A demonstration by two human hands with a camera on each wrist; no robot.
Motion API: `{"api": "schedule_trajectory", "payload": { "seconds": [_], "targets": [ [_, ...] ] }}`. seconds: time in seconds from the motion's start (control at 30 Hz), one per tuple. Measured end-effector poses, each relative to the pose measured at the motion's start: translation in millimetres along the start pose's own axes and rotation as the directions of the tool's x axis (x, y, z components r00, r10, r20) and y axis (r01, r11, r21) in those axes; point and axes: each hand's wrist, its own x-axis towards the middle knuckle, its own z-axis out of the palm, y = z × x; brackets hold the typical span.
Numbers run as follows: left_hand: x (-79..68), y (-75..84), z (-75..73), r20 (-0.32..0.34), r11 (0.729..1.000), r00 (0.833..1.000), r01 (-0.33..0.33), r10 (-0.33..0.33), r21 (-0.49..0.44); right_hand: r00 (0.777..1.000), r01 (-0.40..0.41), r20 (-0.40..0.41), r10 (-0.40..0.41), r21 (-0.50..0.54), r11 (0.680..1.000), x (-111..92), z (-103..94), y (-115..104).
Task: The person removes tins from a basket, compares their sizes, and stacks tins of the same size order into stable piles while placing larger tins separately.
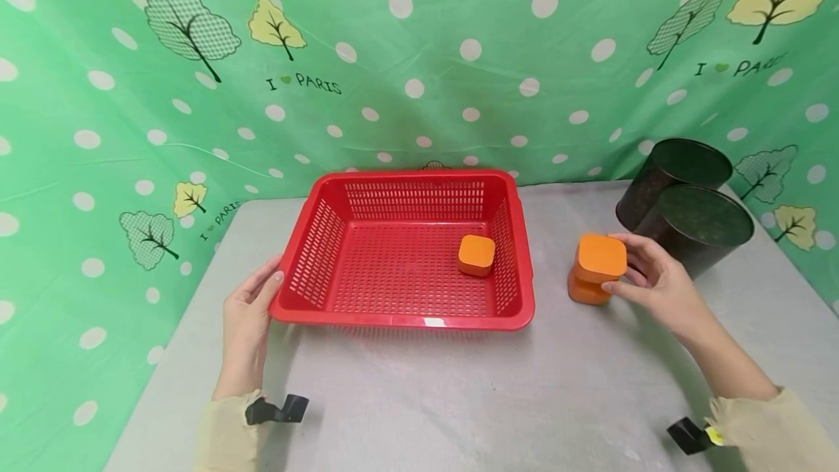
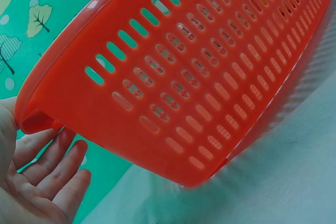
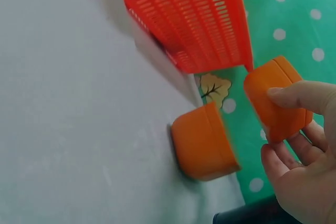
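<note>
A red plastic basket [image 1: 406,322] with slotted walls stands on the table. My left hand [image 1: 252,312] grips its near left corner, thumb on top of the rim and fingers beneath, as the left wrist view shows. One small orange box [image 1: 476,255] with rounded corners lies inside, near the right wall. Right of the basket, my right hand [image 1: 655,279] holds a similar orange box [image 3: 275,100] between thumb and fingers. Just below it a third orange box [image 3: 205,142] rests on the table, partly covered by the held one in the head view.
Two dark cylindrical cans [image 1: 698,228] stand at the back right, close behind my right hand. A green dotted cloth [image 1: 419,115] with tree prints hangs behind and at the sides of the grey-white table [image 1: 419,399].
</note>
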Motion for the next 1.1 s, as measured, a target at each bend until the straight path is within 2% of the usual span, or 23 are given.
{"api": "schedule_trajectory", "payload": {
  "seconds": [0.07, 0.3, 0.6, 0.9, 1.1],
  "targets": [
    [-0.3, -0.1, 0.7, -0.002, 1.000, 1.000, -0.001, 0.001, -0.005, 1.000, -0.012, 0.003, 0.012, -0.007, 1.000, -2, -2.8, 4],
    [-1.7, -0.2, 0.5, -0.003, 1.000, 1.000, 0.006, -0.006, 0.017, 0.999, -0.040, 0.010, 0.041, -0.134, 0.990, -6, -7.3, 11],
    [-0.9, -0.5, -0.6, 0.008, 1.000, 1.000, -0.002, 0.001, 0.022, 1.000, -0.011, 0.024, 0.013, -0.083, 0.996, -7, -7.6, 18],
    [-1.9, -0.2, -0.2, -0.002, 1.000, 1.000, 0.007, -0.007, 0.020, 0.998, -0.051, 0.032, 0.058, -0.174, 0.983, -8, -10.5, 19],
    [-1.2, -1.3, -0.4, -0.001, 1.000, 1.000, 0.000, 0.000, 0.023, 0.998, -0.021, 0.050, 0.030, -0.180, 0.983, -8, -10.4, 20]
  ]
}}
